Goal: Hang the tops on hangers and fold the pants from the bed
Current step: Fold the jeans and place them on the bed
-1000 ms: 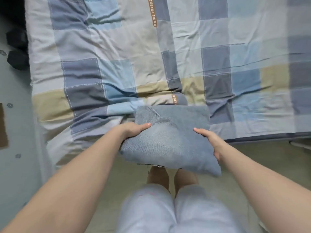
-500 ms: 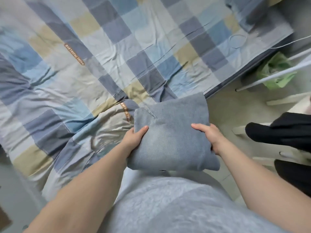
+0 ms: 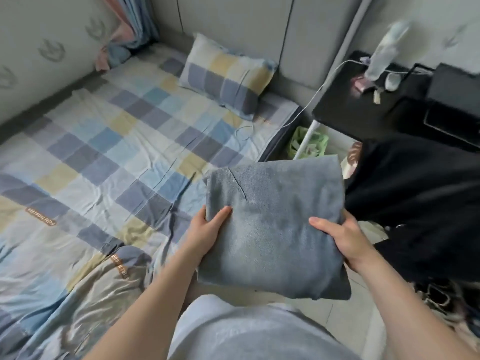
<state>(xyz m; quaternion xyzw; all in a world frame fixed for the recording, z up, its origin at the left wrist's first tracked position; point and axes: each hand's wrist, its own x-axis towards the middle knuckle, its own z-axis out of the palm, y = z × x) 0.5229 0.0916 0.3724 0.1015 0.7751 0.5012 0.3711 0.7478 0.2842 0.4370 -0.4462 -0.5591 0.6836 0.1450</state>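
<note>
Gripping the folded pants by two sides, both hands are holding them in the air. The left hand is clamping the left edge, thumb lying flat on top and fingers tucked underneath, out of sight. The right hand is clamping the right edge the same way. The pants are hanging clear of the bed, over its near corner and the floor beside it. A pillow is lying at the bed's head. Black cloth is lying at right below a black table, and a green bag is sitting beside the bed.
</note>
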